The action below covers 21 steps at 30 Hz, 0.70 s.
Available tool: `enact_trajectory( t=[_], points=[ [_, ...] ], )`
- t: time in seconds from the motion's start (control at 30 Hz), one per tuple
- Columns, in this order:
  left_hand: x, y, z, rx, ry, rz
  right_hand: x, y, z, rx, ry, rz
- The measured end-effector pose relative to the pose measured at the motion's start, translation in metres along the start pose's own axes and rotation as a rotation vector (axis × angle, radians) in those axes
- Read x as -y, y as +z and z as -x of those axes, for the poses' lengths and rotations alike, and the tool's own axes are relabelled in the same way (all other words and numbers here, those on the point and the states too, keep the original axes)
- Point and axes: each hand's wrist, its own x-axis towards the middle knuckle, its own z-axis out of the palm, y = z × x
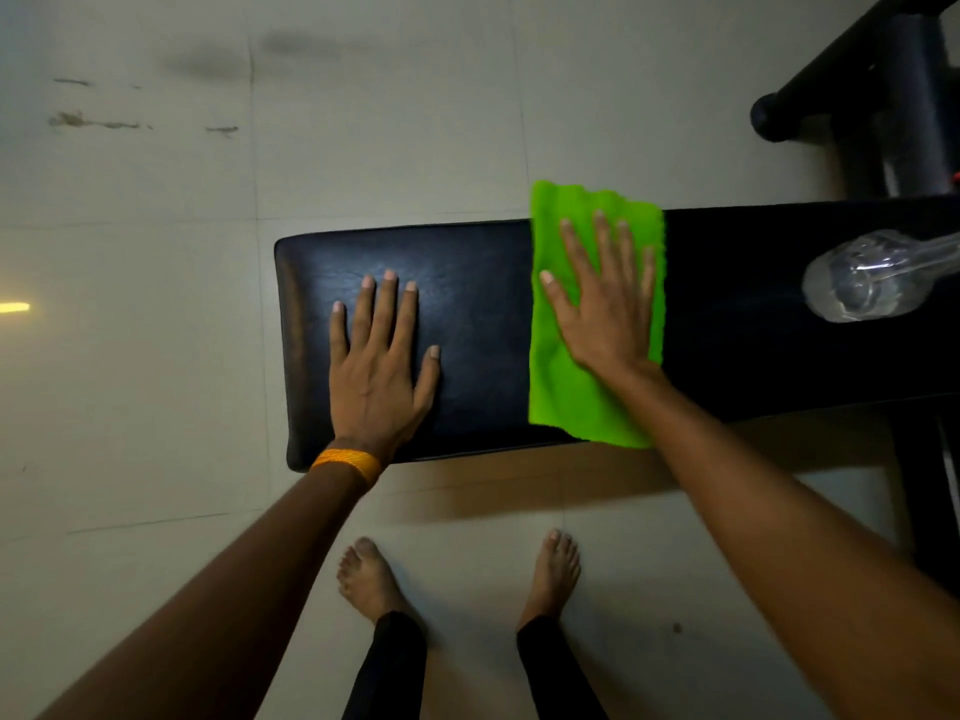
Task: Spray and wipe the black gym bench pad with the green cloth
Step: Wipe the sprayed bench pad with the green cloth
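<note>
The black gym bench pad (pixel 478 314) runs from the middle of the view off the right edge. A green cloth (pixel 566 402) lies spread flat across the pad's width. My right hand (pixel 602 304) presses flat on the cloth, fingers apart. My left hand (pixel 379 356) rests flat on the bare pad to the left of the cloth, holding nothing; an orange band circles its wrist. A clear plastic spray bottle (pixel 857 283) lies on its side on the pad at the right.
Pale tiled floor (pixel 156 304) surrounds the bench, with dark scuff marks at the upper left. Black gym equipment frame (pixel 883 85) stands at the upper right. My bare feet (pixel 457 579) are on the floor just in front of the bench.
</note>
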Motion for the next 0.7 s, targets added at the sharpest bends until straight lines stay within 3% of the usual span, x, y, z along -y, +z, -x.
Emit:
enact_trajectory(
  t=[0.07, 0.1, 0.17, 0.27, 0.43, 0.57, 0.7],
  points=[
    [0.001, 0.001, 0.001, 0.0, -0.006, 0.004, 0.035, 0.005, 0.023, -0.072, 0.269, -0.035],
    [0.002, 0.001, 0.001, 0.002, -0.007, 0.007, 0.057, 0.007, 0.045, -0.068, 0.275, -0.037],
    [0.002, 0.001, 0.002, 0.002, -0.008, 0.015, 0.086, 0.009, 0.089, 0.031, 0.045, -0.025],
    [0.0, -0.002, 0.0, 0.008, -0.019, 0.027, 0.056, 0.009, 0.106, 0.125, -0.23, -0.049],
    [-0.025, -0.003, 0.002, 0.023, 0.057, 0.024, -0.034, -0.003, 0.052, 0.069, -0.007, -0.044],
    [-0.064, 0.008, -0.013, 0.048, 0.134, 0.065, -0.031, -0.001, 0.07, 0.002, 0.245, -0.032],
    [-0.108, 0.019, -0.037, 0.076, 0.162, 0.091, -0.05, -0.003, 0.096, 0.064, 0.079, -0.021]
  ],
)
